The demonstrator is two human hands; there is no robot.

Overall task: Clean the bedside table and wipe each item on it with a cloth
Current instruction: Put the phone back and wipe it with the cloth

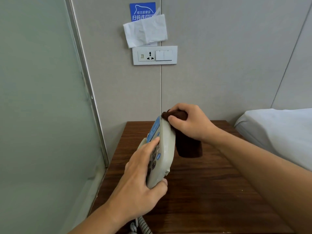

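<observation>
Telephone (164, 149) tilted above bedside table (211, 191), left hand (141, 176) fingers gripping it, right hand (190, 122) pinching cloth (187, 146) on its top edge

Wall's got a white outlet and switch plate (154, 55), and right above it a blue sign (141, 10) with white Chinese text on it. A crumpled white tissue (145, 30) hangs over the lower part of that sign. Frosted glass panel (40, 98) with a metal edge on the left, corner of a white bed (278, 130) on the right.
</observation>
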